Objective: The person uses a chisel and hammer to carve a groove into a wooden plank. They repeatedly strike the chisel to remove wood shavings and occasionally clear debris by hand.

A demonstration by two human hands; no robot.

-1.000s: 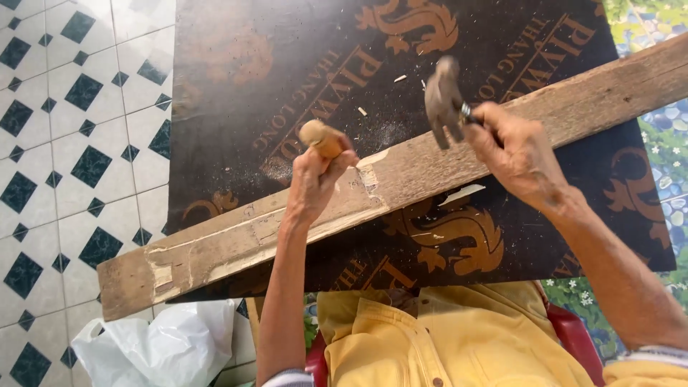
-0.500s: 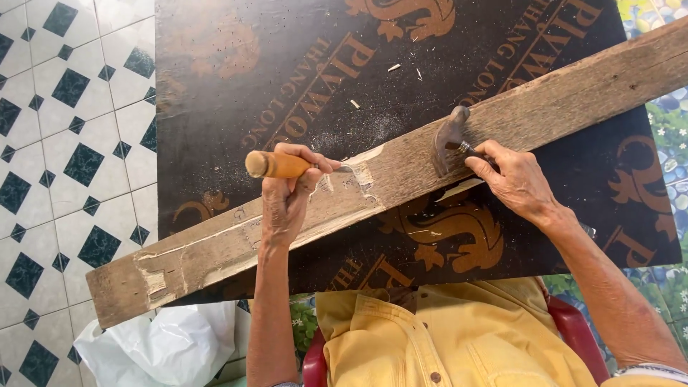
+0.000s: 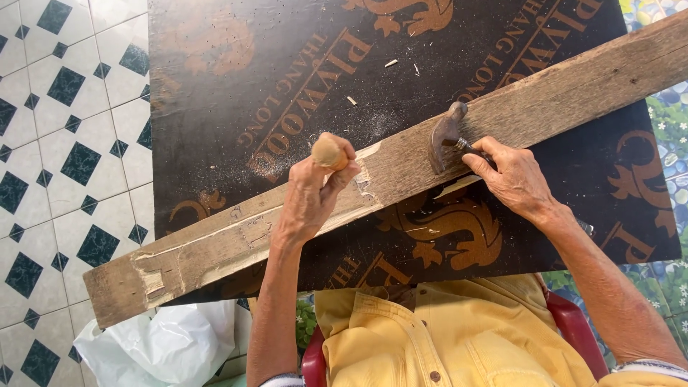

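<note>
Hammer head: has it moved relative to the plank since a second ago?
Yes. The hammer head has come down: earlier it was raised over the dark plywood sheet, now it rests on the plank, gripped by the right hand.

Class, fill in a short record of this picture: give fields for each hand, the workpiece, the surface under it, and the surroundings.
left hand: gripped round a wooden tool handle, held upright against the plank
right hand: holds a hammer, its head resting on the plank
workpiece: long weathered plank, chipped pale along its near edge
surface: dark printed plywood sheet, scattered with chips and dust
surroundings: tiled floor, white plastic bag, yellow shirt
</note>
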